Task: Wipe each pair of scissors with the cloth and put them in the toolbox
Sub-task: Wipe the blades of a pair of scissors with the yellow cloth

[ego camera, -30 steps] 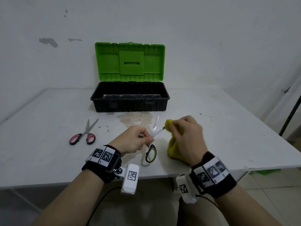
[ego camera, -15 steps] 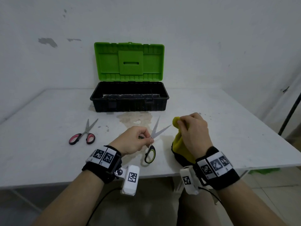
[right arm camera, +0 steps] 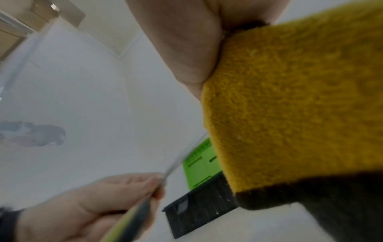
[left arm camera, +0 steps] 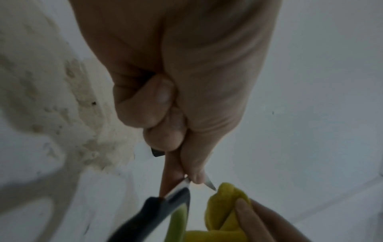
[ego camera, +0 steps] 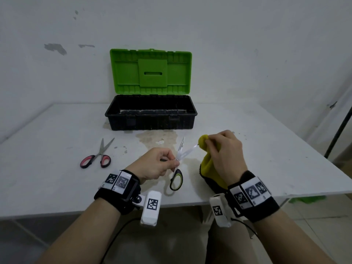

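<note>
My left hand [ego camera: 162,162] grips the green-handled scissors [ego camera: 177,178] near the pivot, blades spread open, one handle loop hanging down. My right hand [ego camera: 222,149] pinches the yellow cloth [ego camera: 206,166], whose bunched top touches the tip of the right blade. In the left wrist view the cloth [left arm camera: 223,211] sits at the blade tip [left arm camera: 211,185]. The right wrist view is mostly filled by the cloth [right arm camera: 300,106]. The red-handled scissors [ego camera: 97,157] lie on the table at the left. The toolbox [ego camera: 150,113], black with a green lid, stands open at the back.
The white table [ego camera: 57,187] has a brownish stain [ego camera: 158,139] in front of the toolbox. A white wall rises right behind the toolbox. A dark pole [ego camera: 339,130] stands off the table's right edge.
The right hand pulled the cloth off the blade toward the right, then brought it back against the blade tip. The left hand kept its hold on the open scissors.
</note>
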The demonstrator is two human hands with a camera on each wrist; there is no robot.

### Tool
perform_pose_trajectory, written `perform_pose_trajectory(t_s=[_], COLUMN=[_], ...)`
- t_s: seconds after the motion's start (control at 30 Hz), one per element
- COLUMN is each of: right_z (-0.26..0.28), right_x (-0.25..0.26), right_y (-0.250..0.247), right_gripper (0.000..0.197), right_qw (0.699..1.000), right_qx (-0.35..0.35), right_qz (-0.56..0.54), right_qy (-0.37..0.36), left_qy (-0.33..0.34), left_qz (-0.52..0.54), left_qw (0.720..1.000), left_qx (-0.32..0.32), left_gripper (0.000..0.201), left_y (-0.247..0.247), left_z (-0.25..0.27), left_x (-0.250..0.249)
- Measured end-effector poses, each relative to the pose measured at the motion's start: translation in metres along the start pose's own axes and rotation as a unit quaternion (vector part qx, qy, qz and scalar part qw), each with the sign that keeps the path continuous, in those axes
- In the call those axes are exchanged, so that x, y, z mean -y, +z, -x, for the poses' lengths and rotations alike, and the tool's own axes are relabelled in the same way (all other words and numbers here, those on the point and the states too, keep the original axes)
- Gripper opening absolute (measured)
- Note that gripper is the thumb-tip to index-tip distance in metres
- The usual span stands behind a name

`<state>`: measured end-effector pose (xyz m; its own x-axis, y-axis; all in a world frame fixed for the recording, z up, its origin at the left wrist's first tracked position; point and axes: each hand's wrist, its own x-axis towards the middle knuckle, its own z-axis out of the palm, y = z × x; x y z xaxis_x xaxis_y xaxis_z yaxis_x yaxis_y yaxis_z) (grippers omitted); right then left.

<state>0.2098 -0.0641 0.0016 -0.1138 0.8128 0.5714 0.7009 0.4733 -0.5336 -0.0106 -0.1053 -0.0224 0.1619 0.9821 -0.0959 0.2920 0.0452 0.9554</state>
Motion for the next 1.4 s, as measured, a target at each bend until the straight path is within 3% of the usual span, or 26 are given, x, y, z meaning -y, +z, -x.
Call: perform_pose_trajectory(t_s=[0.13, 0.23, 0.53, 0.63, 0.8, 1.1, 1.27, 1.4], right_z=[0.027, 0.04, 0.001, 0.016, 0.041, 0.001, 0.027, 0.039], right_x=[0.025, 0.027, -0.006, 0.008, 0.018, -0.011, 0.015, 0.015], right_y=[0.007, 0.021, 0.009, 0.005, 0.027, 0.011, 0.014, 0.033], right_gripper=[0.012, 0.012, 0.019, 0.012, 0.011, 0.014, 0.009, 0.009], right_qw=[0.996, 0.992, 1.0, 0.999, 0.992, 1.0, 0.996, 0.993], right_qx=[0.04, 0.077, 0.021, 0.001, 0.06, 0.004, 0.021, 0.046], right_qz=[-0.022, -0.037, 0.009, -0.018, -0.053, -0.008, -0.036, -0.062], right_qy=[-0.079, -0.092, 0.013, -0.048, -0.097, 0.011, -0.074, -0.094], left_qy=[0.009, 0.018, -0.001, 0.001, 0.014, -0.003, -0.001, 0.012], left_qz=[0.015, -0.001, -0.013, -0.003, 0.007, -0.005, -0.003, -0.01], left_qw=[1.0, 1.0, 1.0, 1.0, 1.0, 1.0, 1.0, 1.0], left_qx=[-0.007, 0.001, -0.008, -0.014, 0.0, -0.002, -0.016, -0.003], left_gripper=[0.013, 0.013, 0.023, 0.019, 0.013, 0.018, 0.014, 0.018], left_y=[0.004, 0.006, 0.003, 0.004, 0.007, 0.001, 0.002, 0.003], left_z=[-0.002, -0.002, -0.002, -0.004, -0.006, -0.001, -0.004, -0.004], left_x=[-0.001, -0.003, 0.004, 0.003, -0.001, 0.004, 0.001, -0.002])
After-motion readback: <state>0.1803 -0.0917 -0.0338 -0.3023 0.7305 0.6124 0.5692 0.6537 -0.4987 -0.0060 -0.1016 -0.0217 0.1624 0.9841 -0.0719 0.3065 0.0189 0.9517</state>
